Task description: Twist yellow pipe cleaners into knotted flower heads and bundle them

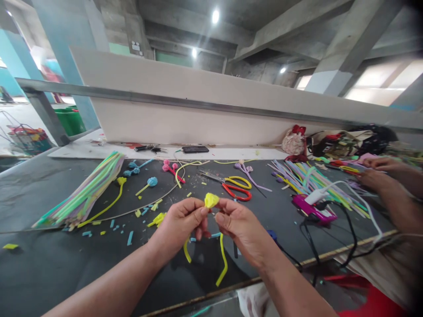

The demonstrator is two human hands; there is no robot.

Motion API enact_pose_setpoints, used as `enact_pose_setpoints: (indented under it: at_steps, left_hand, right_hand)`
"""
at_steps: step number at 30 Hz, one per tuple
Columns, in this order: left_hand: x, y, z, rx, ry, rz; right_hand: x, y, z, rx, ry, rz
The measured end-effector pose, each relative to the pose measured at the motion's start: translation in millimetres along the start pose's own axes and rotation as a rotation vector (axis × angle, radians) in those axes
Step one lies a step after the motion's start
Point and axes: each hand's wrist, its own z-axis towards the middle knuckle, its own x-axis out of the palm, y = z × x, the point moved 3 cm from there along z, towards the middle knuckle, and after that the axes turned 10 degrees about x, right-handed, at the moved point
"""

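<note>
Forearms reach over the near edge of the dark desk, and the left hand and right hand meet above it. The left hand's thumb and index finger are pinched closed on a fuzzy yellow piece; the right hand is nearly closed too, fingertips against its right side, thumb tucked just below. So the piece sits between the two sets of fingertips, clear of the surface.

The likeliest trouble is the folded head springing loose or twisting askew, if one pinch slackens while the other pulls. Loose offcuts around might also cling to the fuzz if it dips low.

The broader end of the yellow piece faces upward, and it narrows toward the left fingertips; its short long axis appears to lean from lower left to upper right. Below, one yellow strip runs down toward the near edge, bending partway; whether it joins the head is hidden.

Beyond the hands lie scissors, blades pointing left. A pastel stem bundle slants away at left, and farther back a phone rests before a white panel.
</note>
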Motion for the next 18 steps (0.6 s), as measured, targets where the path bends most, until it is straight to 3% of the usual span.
enact_pose_setpoints:
  at_steps: [6, 11, 13, 16, 18]
  left_hand:
    - [21.7, -1.8, 5.3, -0.036, 0.029, -0.130]
    - [34.6, -15.6, 14.3, -0.051, 0.135, -0.093]
    - [33.6, -12.6, 18.4, -0.051, 0.135, 0.072]
    - [29.6, 2.3, 23.1, -0.028, 0.091, 0.520]
    - [30.9, 15.0, 24.4, -0.031, 0.088, 0.659]
  right_hand:
    - [-6.0, -7.5, -3.3, -0.038, -0.125, 0.081]
    - [-17.0, 5.3, -5.7, -0.043, -0.101, 0.218]
    - [-25.0, 14.2, -8.1, -0.057, -0.103, 0.281]
    - [-37.8, 25.3, -11.9, -0.110, -0.098, 0.363]
    - [-43.8, 28.5, -13.4, -0.136, -0.080, 0.385]
